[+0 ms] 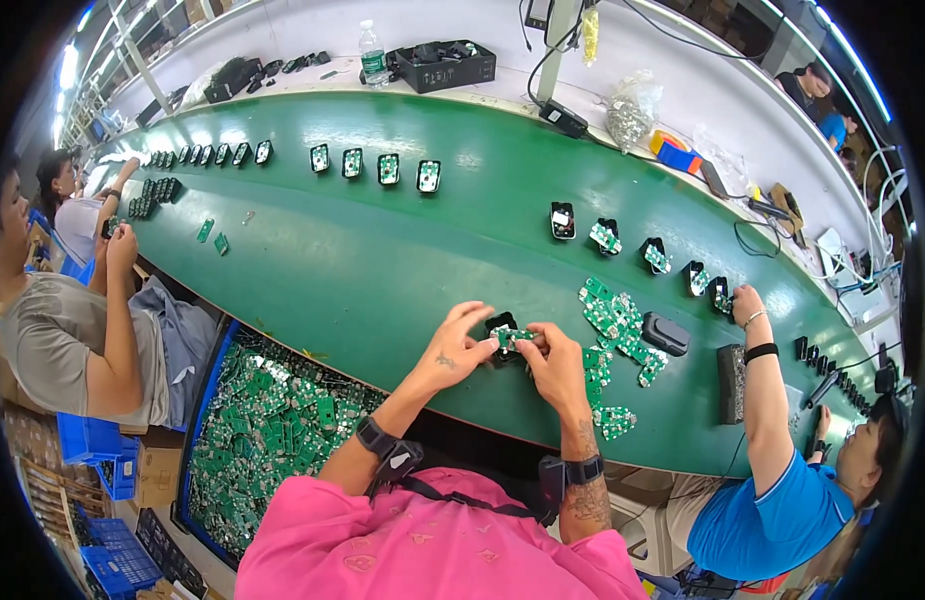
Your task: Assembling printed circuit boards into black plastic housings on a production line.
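My left hand (461,345) and my right hand (553,362) meet over the near edge of the green belt (383,260). Together they hold a small black plastic housing (502,323) with a green circuit board (513,337) in it. Just right of my right hand lies a loose pile of green circuit boards (616,325), and a closed black housing (666,333) rests beside that pile. Both wrists wear black bands.
Rows of black housings with boards (388,168) stand on the belt farther away. A blue bin full of green boards (273,420) sits at my lower left. A person in blue reaches onto the belt at right (748,303); two people sit at left. A black tray (445,65) and bottle stand behind.
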{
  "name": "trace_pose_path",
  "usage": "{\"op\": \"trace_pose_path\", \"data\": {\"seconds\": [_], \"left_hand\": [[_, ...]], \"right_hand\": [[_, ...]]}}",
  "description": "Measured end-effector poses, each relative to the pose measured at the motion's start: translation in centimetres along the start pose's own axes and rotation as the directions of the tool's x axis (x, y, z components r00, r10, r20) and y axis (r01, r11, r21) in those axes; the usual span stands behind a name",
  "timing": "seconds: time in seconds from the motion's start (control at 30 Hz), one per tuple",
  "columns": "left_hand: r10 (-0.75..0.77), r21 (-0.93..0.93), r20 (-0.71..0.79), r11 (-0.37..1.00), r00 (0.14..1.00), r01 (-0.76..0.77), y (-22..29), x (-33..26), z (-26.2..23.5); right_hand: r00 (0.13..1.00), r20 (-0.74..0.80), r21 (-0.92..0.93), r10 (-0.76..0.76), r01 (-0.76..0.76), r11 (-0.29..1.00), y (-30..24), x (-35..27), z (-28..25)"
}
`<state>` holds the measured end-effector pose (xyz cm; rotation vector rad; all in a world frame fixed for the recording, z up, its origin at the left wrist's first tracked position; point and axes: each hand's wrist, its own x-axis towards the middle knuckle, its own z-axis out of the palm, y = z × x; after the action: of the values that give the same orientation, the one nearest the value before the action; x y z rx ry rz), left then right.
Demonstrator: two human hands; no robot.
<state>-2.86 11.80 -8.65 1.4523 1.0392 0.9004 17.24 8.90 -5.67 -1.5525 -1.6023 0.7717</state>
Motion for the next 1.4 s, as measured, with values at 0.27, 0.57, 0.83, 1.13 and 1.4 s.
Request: {"op": "trace_pose_path", "data": {"seconds": [0.27,0.57,0.83,1.13,1.4], "left_hand": [[-0.113,-0.277,0.155,0.948,0.981,0.153,0.3,-0.2,1.2],[0.141,0.046,-0.12,0.99,0.983,-0.137,1.4,-2.2,2.5],[-0.046,-0.201,0.048,0.978,0.998,0.055,2.1,-3.1,2.0],[-0.197,-0.517,0.205,0.81,0.959,0.276,5.7,-3.7,2.3],[-0.176,-0.42,0.145,0.88,0.974,0.222,3.8,-4.0,3.0]], "right_hand": [[0.999,-0.036,0.124,0.021,-0.016,0.992,-1.0,-0.3,0.3],[0.991,-0.11,0.275,0.078,-0.045,0.96,-0.6,-1.9,1.7],[0.984,-0.1,0.387,0.15,-0.101,0.917,-0.6,-2.8,1.7],[0.986,-0.113,0.311,0.119,-0.078,0.947,-2.3,-4.2,0.5],[0.954,-0.235,-0.145,-0.186,0.155,0.977,-4.7,-4.3,-0.8]]}}
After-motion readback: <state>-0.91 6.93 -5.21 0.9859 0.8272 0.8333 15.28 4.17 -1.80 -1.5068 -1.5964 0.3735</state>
